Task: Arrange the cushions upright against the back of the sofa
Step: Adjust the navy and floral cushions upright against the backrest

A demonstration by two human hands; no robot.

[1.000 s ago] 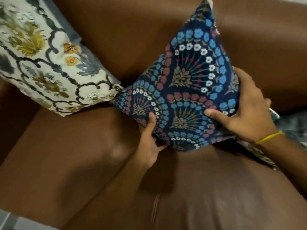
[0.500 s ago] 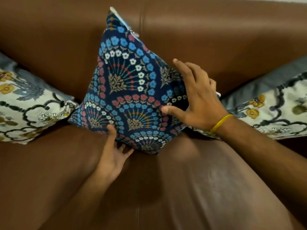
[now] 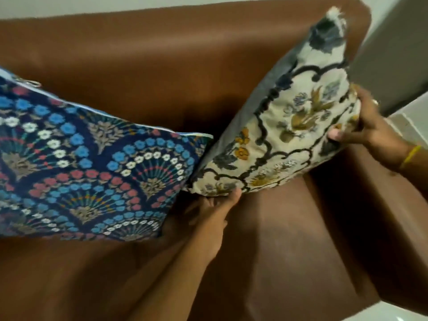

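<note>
Gripping: both hands are on the cream floral cushion, one at each end of it.
Right hand: clamped on the cushion's right edge, thumb pressed on the printed face, fingers wrapped round behind; a yellow band sits on that wrist.
Left hand: tucked under the cushion's lower left corner, thumb up against the fabric, the other fingers hidden beneath, so how far they curl I cannot tell.
Cream floral cushion: held between the two hands, tilted, its top corner leaning toward the sofa back; a grey rear panel shows along its upper left side. Its bottom edge is down at the seat, though whether it rests there or hangs just clear I cannot tell.
Navy fan-pattern cushion: left of the left hand, nobody holding it, lying low and slanted on the seat with its upper edge toward the sofa back; its right corner comes just beside the cream cushion's lower left corner, and contact is hard to judge.
Armrest: below the right hand and forearm, brown like the rest of the sofa.
Wall: pale, beyond the right hand, past the sofa's end.
Focus: soft all over, fine detail on the fingers is lost.
</note>
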